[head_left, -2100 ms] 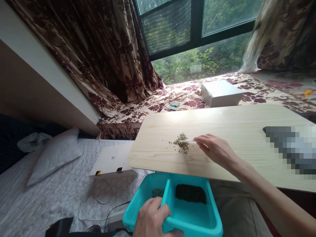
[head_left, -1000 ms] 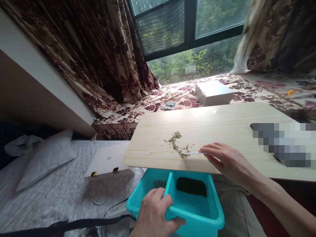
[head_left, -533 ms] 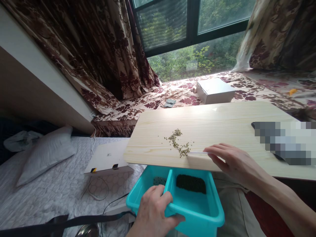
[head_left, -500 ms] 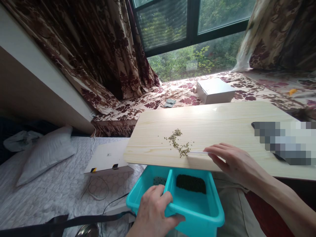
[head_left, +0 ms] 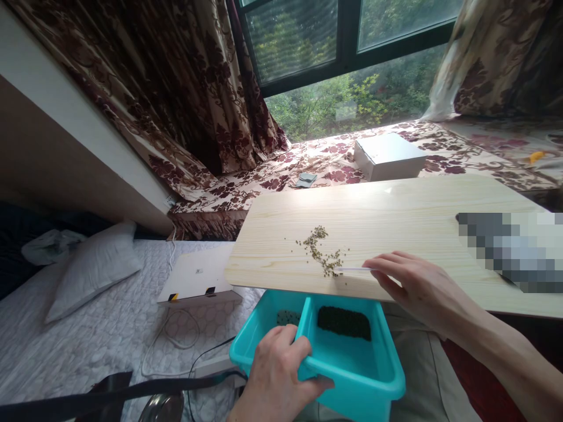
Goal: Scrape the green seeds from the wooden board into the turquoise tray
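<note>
1. The step in hand looks like working loose seeds (head_left: pixel 315 241) over the wooden tabletop (head_left: pixel 409 214) with a thin white stick (head_left: pixel 353 268); they lie in a crooked band, its lower end near the table's near edge, with a few strays around it.
2. The right hand (head_left: pixel 411 284) pinches the stick between thumb and fingers, its far end at the lower part of the band.
3. The left hand (head_left: pixel 277 363) is clasped over the near rim of the turquoise two-compartment bin (head_left: pixel 356 384), by the divider (head_left: pixel 304 319).
4. The bin sits just below the table edge – a dark granular heap (head_left: pixel 344 322) in its right compartment, sparse bits (head_left: pixel 288 317) in the left.
5. Any further stroke would, I judge, call for a low, light stick and short sweeps – these small seeds probably scatter easily – plus a steady grip on the bin.
</note>
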Demonstrator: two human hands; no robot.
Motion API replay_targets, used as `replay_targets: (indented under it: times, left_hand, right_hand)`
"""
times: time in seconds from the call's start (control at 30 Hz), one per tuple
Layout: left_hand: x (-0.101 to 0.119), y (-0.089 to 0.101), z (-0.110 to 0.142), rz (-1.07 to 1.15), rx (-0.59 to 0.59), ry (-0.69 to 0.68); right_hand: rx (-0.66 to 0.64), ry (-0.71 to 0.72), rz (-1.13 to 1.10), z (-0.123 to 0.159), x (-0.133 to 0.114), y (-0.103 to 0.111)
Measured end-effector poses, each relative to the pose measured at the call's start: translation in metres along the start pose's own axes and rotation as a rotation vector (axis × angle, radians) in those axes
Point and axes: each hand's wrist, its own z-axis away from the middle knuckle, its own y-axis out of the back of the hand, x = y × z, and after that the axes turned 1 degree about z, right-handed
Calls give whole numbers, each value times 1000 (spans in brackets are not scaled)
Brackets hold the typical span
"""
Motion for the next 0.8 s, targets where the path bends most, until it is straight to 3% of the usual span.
replay_targets:
  times: [0.8]
  left_hand:
    - [3,-1,-2,1,38,-21]
  right_hand:
    - [49,6,113,11,4,-1]
